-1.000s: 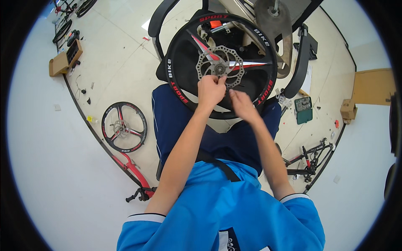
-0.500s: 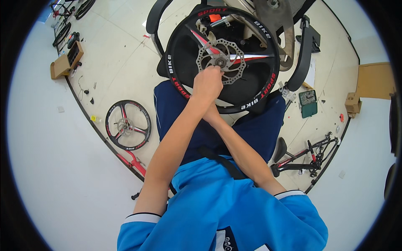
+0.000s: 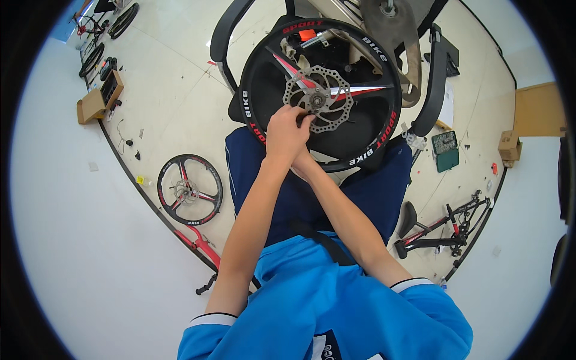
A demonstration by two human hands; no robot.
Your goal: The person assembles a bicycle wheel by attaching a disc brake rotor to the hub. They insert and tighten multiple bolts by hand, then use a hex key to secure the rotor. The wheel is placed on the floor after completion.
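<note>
A black three-spoke bicycle wheel (image 3: 393,114) with red and white spokes lies tilted over my lap and a black chair seat. The silver brake disc (image 3: 336,117) around its hub faces up. My left hand (image 3: 286,133) is at the disc's lower left edge, below the hub, with thumb and fingers curled together. Whatever they may hold is too small to make out. My right hand (image 3: 302,165) lies beneath the left wrist near the wheel's near rim. Its fingers are hidden.
Chair armrests (image 3: 429,102) flank the wheel. Beyond it stands a grey metal frame part (image 3: 390,30). On the floor lie a second wheel (image 3: 214,198), a red frame part (image 3: 204,246), a black bicycle frame (image 3: 432,237), a green case (image 3: 447,160) and cardboard boxes (image 3: 510,147).
My left hand has moved down and left from the hub to the disc's lower edge, and its fingers have loosened slightly. The whole view has shifted a little.
</note>
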